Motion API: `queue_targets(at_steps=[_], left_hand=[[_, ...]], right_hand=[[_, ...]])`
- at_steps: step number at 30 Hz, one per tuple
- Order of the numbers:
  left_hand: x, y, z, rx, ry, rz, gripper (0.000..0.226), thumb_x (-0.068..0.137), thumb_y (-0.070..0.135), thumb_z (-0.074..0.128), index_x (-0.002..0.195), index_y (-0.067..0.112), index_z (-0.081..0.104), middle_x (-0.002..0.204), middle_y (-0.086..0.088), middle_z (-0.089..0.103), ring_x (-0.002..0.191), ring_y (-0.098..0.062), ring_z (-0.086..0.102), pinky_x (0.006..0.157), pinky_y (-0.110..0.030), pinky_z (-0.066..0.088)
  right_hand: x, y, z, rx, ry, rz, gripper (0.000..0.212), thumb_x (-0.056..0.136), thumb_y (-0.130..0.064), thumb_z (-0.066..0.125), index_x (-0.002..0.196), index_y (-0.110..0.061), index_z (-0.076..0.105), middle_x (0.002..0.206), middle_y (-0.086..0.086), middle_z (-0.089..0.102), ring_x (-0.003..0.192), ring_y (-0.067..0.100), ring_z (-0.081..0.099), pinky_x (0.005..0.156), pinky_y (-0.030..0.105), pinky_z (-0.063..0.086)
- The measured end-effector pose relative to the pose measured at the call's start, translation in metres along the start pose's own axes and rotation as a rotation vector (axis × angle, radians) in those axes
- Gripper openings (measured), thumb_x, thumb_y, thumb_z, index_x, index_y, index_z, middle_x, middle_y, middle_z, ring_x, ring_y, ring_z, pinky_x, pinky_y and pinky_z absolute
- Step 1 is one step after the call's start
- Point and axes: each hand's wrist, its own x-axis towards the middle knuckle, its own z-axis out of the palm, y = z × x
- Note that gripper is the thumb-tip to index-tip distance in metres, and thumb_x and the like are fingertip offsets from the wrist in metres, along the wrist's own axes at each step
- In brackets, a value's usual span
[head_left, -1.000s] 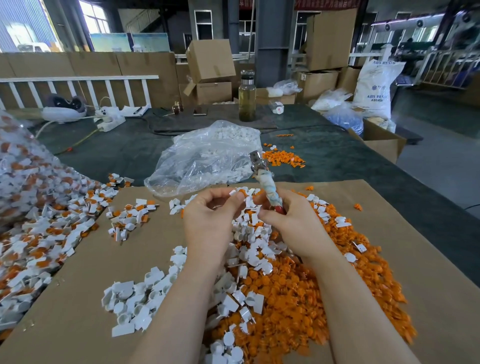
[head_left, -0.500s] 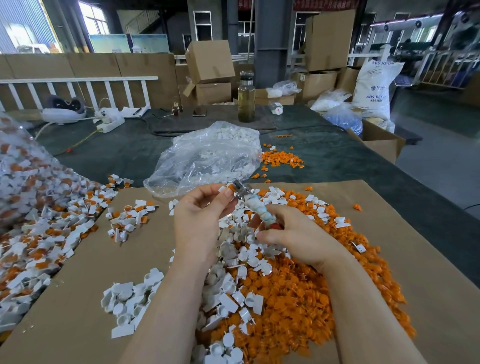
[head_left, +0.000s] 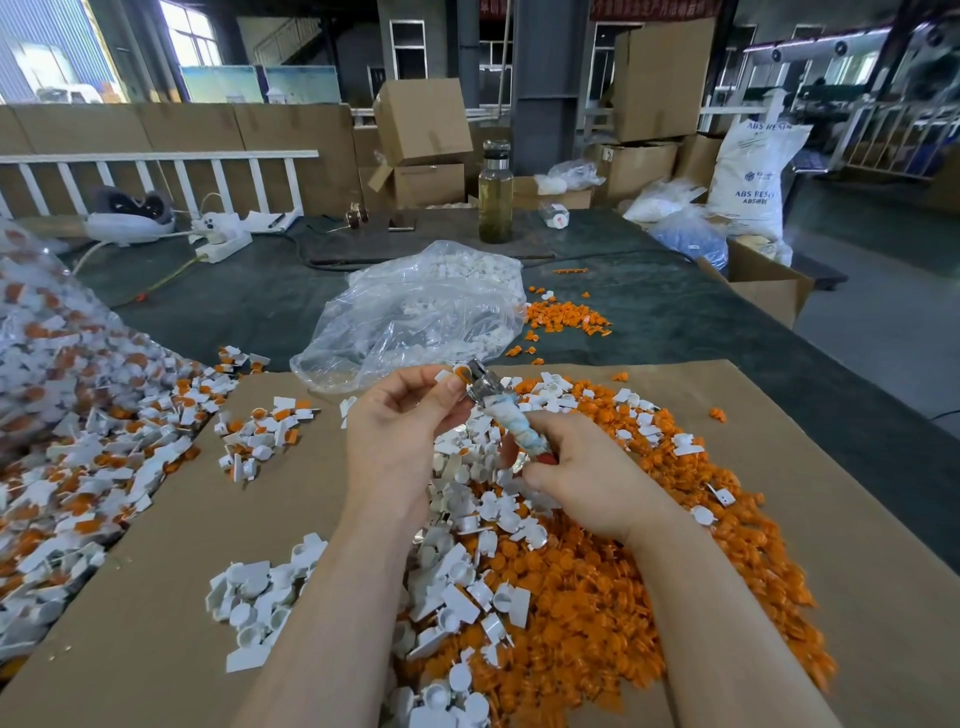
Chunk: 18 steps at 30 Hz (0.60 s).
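- Tool: wrapped handle, metal head, red butt end. It is held tilted above the middle of the cardboard sheet, head pointing away and to the left.
- Right hand: fingers curled round the tool's handle, over the sheet's middle.
- Left hand: thumb and forefinger pinch a small part, white with a bit of orange, right against the tool's metal head. The hands are close together and joined through tool and part.
- Near edge of the sheet, left of centre: small pile of white pieces.
- Centre to right of the sheet: broad orange pile, with a white heap lying over its left flank, under both hands.
- Left half of the sheet, further back: loose cluster of white-and-orange pieces.
- Off the sheet's left edge: large heap of white-and-orange pieces. Behind it is a clear bag of the same.
- Touching the sheet's far edge: crumpled clear bag holding white parts.
- Just beyond the far edge, to the right: small orange scatter on the dark green table cover.
- Well beyond the sheet: bottle of yellowish liquid and a white power strip to the left.
- Furthest back: stacked cardboard boxes and a white sack on the right.
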Motion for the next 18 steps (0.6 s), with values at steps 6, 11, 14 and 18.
queue_targets(at_steps=[6, 11, 14, 18], left_hand=[[-0.001, -0.001, 0.000, 0.004, 0.000, -0.013, 0.014, 0.084, -0.002, 0.071, 0.079, 0.011, 0.070, 0.066, 0.005, 0.071, 0.062, -0.009, 0.068, 0.064, -0.020, 0.058], [0.000, -0.001, -0.001, -0.034, -0.004, -0.091, 0.010, 0.083, 0.000, 0.071, 0.080, 0.010, 0.070, 0.067, 0.003, 0.071, 0.064, -0.011, 0.069, 0.066, -0.022, 0.059], [0.002, 0.001, -0.004, -0.073, -0.004, -0.172, 0.006, 0.085, 0.002, 0.070, 0.086, 0.008, 0.069, 0.074, -0.001, 0.074, 0.070, -0.013, 0.072, 0.068, -0.024, 0.060], [0.011, 0.007, -0.021, -0.225, 0.169, -0.343, 0.010, 0.091, 0.005, 0.065, 0.100, 0.004, 0.066, 0.088, -0.009, 0.078, 0.082, -0.018, 0.076, 0.071, -0.028, 0.062]], right_hand=[[0.001, 0.004, 0.002, -0.056, 0.013, 0.024, 0.026, 0.084, -0.005, 0.059, 0.075, -0.030, 0.062, 0.063, -0.025, 0.062, 0.054, -0.002, 0.054, 0.051, 0.017, 0.041], [0.002, 0.006, 0.002, -0.089, 0.022, 0.042, 0.026, 0.082, -0.009, 0.060, 0.072, -0.032, 0.059, 0.061, -0.024, 0.061, 0.052, -0.001, 0.053, 0.052, 0.022, 0.041], [0.003, 0.005, 0.004, -0.118, 0.060, 0.036, 0.003, 0.074, -0.028, 0.058, 0.076, -0.029, 0.059, 0.063, -0.015, 0.059, 0.053, 0.001, 0.049, 0.051, 0.022, 0.036], [0.003, 0.007, 0.000, -0.150, 0.183, 0.049, 0.005, 0.078, -0.021, 0.058, 0.081, -0.023, 0.060, 0.072, -0.005, 0.060, 0.061, 0.012, 0.055, 0.056, 0.037, 0.048]])
